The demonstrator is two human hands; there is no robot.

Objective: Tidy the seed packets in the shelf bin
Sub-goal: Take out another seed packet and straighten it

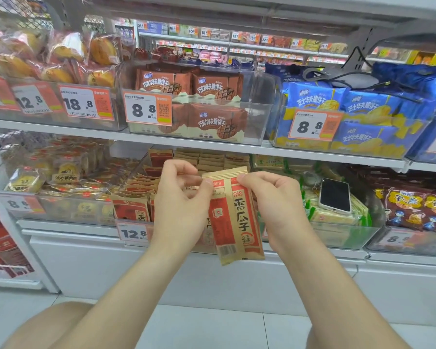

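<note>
Shelving: white metal boards carrying clear bins with orange-and-white price tags.
Base panel: plain white, under the lowest shelf.
Floor: pale tiles.
Far aisle: more stocked shelves, evenly lit.

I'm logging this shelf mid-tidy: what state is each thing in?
Seed packet: upright, held in front of the bin.
Left hand: pinches the packet's top left.
Right hand: pinches its top right.
Binned packets: standing in rows, some leaning.
Phone: screen dark, lying on green packets.
</note>
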